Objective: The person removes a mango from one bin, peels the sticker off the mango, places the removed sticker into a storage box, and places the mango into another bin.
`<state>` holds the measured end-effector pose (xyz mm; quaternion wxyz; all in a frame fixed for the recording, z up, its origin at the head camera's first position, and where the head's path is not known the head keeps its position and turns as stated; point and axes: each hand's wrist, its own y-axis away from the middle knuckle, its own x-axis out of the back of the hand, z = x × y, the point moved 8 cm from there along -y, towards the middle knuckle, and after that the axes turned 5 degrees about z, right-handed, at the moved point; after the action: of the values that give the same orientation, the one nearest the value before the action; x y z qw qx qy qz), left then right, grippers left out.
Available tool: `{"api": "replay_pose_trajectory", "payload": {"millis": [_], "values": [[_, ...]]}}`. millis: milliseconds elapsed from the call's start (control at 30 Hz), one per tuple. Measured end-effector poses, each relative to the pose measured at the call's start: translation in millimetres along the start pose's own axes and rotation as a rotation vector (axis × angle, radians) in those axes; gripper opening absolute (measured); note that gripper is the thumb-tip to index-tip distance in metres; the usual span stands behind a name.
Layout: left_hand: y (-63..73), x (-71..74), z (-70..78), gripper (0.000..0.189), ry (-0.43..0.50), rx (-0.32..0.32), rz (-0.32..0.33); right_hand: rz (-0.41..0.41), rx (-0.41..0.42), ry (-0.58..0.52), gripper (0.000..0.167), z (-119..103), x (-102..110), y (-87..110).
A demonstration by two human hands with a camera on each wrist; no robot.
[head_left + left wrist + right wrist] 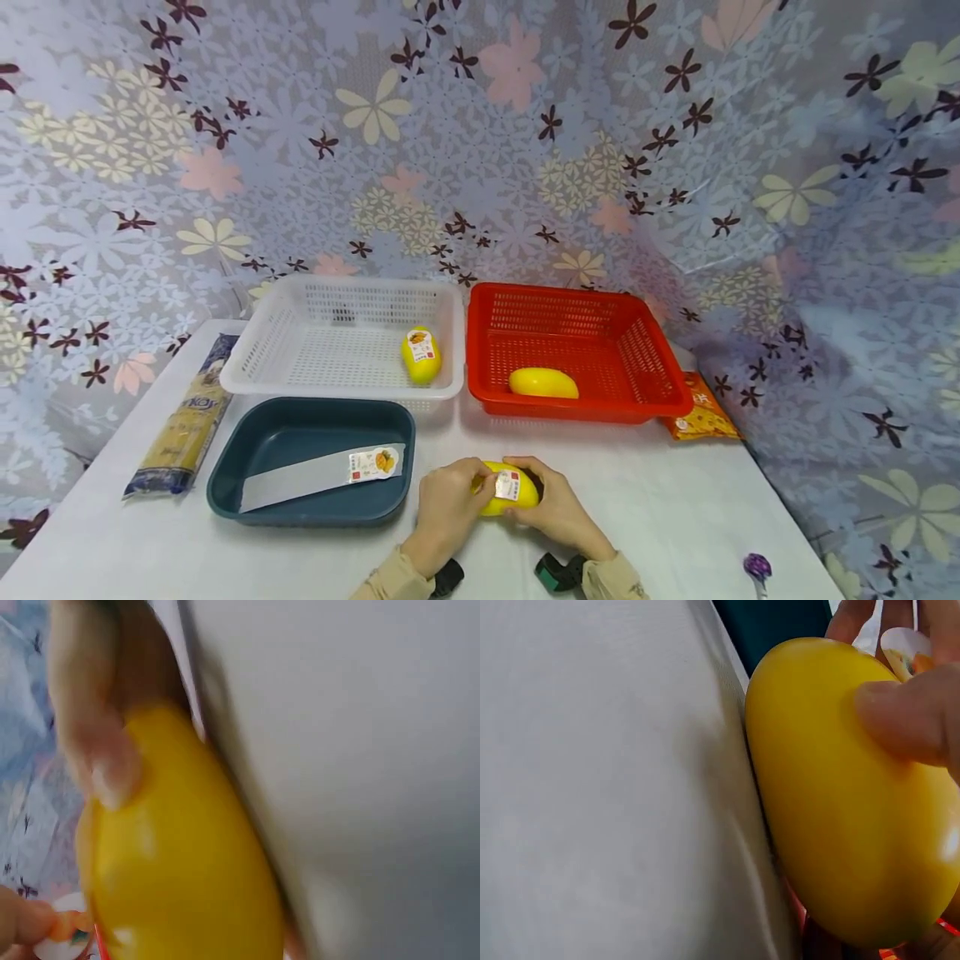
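Observation:
My right hand (551, 500) grips a glossy yellow mango (491, 506) low over the front of the table, fingers wrapped around its right end. A white label (507, 485) with print lies on the mango's upper side. My left hand (447, 504) is at the mango's other end, thumb and fingers at the label's left edge. In the right wrist view, the picture end of the label (904, 646) stands out past the mango's surface beside the left thumb. The left wrist view shows the fingertips (34, 919) against that end.
A labelled mango (422, 357) lies in the white basket (247, 367), another mango (543, 382) in the red basket (585, 410). The dark teal tray (311, 518) holds a strip (300, 482) bearing one label. A pasta pack (183, 425), snack bag (701, 412) and purple-topped item (757, 567) lie around.

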<state>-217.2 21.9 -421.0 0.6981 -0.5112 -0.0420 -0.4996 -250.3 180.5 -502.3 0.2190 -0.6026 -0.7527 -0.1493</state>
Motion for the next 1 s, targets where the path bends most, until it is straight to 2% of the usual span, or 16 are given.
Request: {"api": "replay_pose_trajectory", "payload": {"millis": [33, 100, 167, 200, 233, 267, 367, 600, 800, 933, 1000], "values": [[-0.8, 2.4, -0.8, 0.009, 0.080, 0.048, -0.015, -0.007, 0.004, -0.006, 0.064, -1, -1, -0.1], [-5.4, 10.3, -1.9, 0.008, 0.304, 0.176, -0.044, -0.014, 0.010, 0.006, 0.063, -1, -2, -0.9], [-12.4, 22.2, -2.3, 0.006, 0.546, 0.319, -0.050, -0.022, 0.007, 0.021, 0.063, -1, -1, -2.1], [-16.4, 29.8, -1.1, 0.005, 0.646, 0.366, -0.041, -0.026, 0.000, 0.028, 0.063, 0, -1, -3.1], [-20.3, 37.8, 0.5, 0.005, 0.724, 0.411, -0.036, -0.027, -0.011, 0.035, 0.064, 1, -1, -4.2], [-24.5, 45.4, 2.0, 0.006, 0.750, 0.420, -0.034, -0.024, -0.016, 0.047, 0.066, 2, 0, -5.1], [-32.4, 62.3, -3.1, 0.008, 0.713, 0.422, -0.052, -0.026, -0.040, 0.040, 0.067, 5, 1, -5.9], [-44.7, 89.5, -41.5, 0.007, 0.593, 0.480, -0.038, -0.024, -0.049, 0.019, 0.065, 7, 1, -1.8], [-47.4, 108.6, -69.4, 0.010, 0.455, 0.534, -0.054, -0.055, -0.054, -0.005, 0.066, 7, -1, -0.5], [-50.9, 121.8, -82.2, 0.014, 0.360, 0.544, -0.025, -0.090, -0.034, -0.011, 0.067, 4, -2, -1.1], [-52.2, 127.4, -87.9, 0.016, 0.344, 0.551, -0.003, -0.107, -0.022, -0.006, 0.068, 3, -2, -1.2]]}}
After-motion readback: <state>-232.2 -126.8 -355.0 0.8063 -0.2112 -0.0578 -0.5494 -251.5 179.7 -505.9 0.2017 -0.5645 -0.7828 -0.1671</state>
